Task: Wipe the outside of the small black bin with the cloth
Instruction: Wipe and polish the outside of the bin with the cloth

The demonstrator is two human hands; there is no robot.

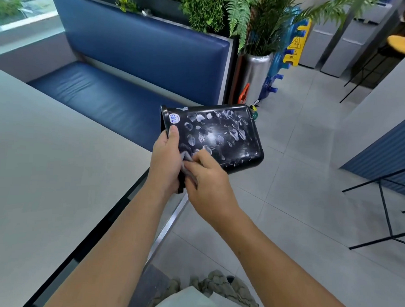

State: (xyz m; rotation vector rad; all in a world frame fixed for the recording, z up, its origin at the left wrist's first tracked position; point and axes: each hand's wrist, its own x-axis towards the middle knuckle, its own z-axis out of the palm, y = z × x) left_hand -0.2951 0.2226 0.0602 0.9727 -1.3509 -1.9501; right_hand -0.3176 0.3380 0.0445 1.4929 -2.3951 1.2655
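The small black bin [218, 136] lies on its side in the air over the tiled floor [287, 202], just off the edge of the grey surface [47, 159], its wall smeared with pale streaks and bearing a round price sticker [174, 118]; your left hand [165, 160] has its fingers clamped on the rim end. Your right hand [207, 178] presses a grey cloth [187, 161] against the near wall, fingers closed around it; a blue bench [102, 97] sits beyond.

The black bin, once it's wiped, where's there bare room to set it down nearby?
The grey table left of the left hand shows a wide bare top up to its dark edge. The blue bench seat behind is bare too. The black bin, held up, has open floor tiles beneath; stool legs crowd the right.
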